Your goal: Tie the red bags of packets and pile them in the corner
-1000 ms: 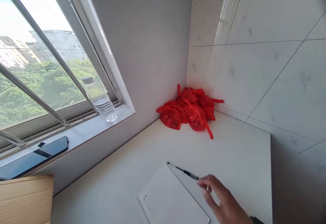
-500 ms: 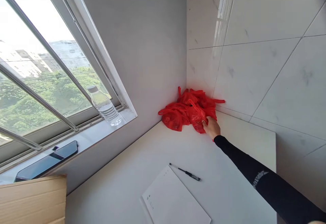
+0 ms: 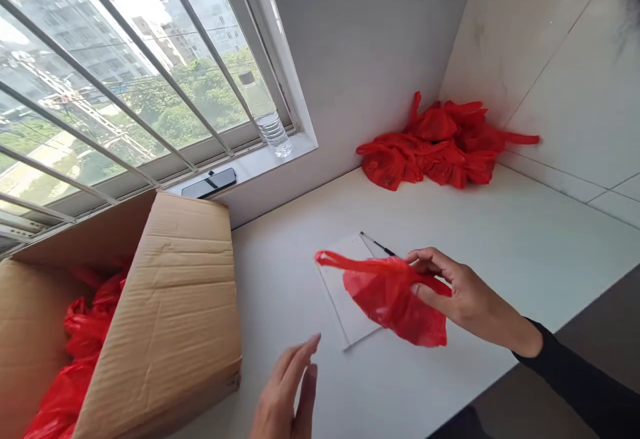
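Note:
My right hand [image 3: 450, 292] grips a red plastic bag [image 3: 395, 299] between thumb and fingers, holding it above the white table. One loop handle of the bag sticks out to the left. My left hand [image 3: 290, 392] is at the bottom centre, fingers apart with nothing in them, a short way from the bag. Beneath the held bag lies a white notebook [image 3: 345, 292], partly covered from view, with a black pen [image 3: 377, 244] by its upper edge. A pile of red plastic bags [image 3: 440, 146] rests in the far corner of the table.
At left stands an open cardboard box [image 3: 185, 292] with red plastic bags [image 3: 85, 346] inside. On the window sill are a clear water bottle [image 3: 273, 126] and a phone [image 3: 210, 183]. Walls close off the table's [image 3: 540, 226] back and right corner.
My right hand has lifted a red bag off the corner pile and brought it nearer. My left hand has come into view. The view has swung left, showing the box's inside.

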{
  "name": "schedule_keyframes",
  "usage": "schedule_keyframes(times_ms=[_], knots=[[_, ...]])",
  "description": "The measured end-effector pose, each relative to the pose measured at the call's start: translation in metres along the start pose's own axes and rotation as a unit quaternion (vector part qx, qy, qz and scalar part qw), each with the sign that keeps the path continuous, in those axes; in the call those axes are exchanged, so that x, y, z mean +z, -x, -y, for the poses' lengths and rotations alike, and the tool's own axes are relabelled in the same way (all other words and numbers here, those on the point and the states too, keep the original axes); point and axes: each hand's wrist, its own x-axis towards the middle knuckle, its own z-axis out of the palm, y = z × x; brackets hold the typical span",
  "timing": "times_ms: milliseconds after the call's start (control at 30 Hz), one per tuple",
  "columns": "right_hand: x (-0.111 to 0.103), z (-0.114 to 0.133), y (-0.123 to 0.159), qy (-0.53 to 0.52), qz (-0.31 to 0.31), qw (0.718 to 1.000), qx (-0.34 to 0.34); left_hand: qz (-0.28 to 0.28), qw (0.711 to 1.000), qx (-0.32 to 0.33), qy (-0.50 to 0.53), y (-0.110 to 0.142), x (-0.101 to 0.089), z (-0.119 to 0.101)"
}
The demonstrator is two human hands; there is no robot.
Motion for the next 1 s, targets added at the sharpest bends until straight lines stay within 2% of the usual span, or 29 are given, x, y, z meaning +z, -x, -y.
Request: schedule_keyframes(times_ms=[100, 233, 333, 467, 567, 667, 733, 867, 1000], knots=[[0.028, 0.007, 0.018, -0.011, 0.077, 0.997, 0.012, -0.006, 0.999, 0.027, -0.032, -0.012, 0.03, -0.011], [0.051, 0.004, 0.028, -0.035, 0.151, 0.987, -0.03, -0.008, 0.998, 0.039, 0.051, -0.016, 0.056, -0.02], [0.059, -0.005, 0.032, 0.012, 0.136, 0.989, -0.065, -0.017, 0.996, 0.015, 0.089, -0.009, 0.062, -0.019], [0.065, -0.019, 0.035, 0.086, 0.084, 0.983, -0.138, -0.035, 0.993, -0.018, 0.109, 0.003, 0.065, -0.015], [0.064, -0.029, 0.036, 0.13, 0.036, 0.973, -0.189, -0.063, 0.989, -0.065, 0.118, 0.013, 0.065, -0.008], [0.06, -0.035, 0.037, 0.168, -0.001, 0.97, -0.174, -0.082, 0.982, -0.114, 0.128, 0.022, 0.061, 0.005], [0.059, -0.035, 0.039, 0.193, -0.005, 0.966, -0.169, -0.087, 0.979, -0.127, 0.135, 0.027, 0.058, 0.012], [0.068, -0.028, 0.04, 0.222, 0.027, 0.952, -0.211, -0.094, 0.983, -0.089, 0.131, 0.028, 0.058, 0.016], [0.082, -0.021, 0.039, 0.228, 0.052, 0.95, -0.208, -0.073, 0.991, -0.026, 0.109, 0.02, 0.062, 0.011]])
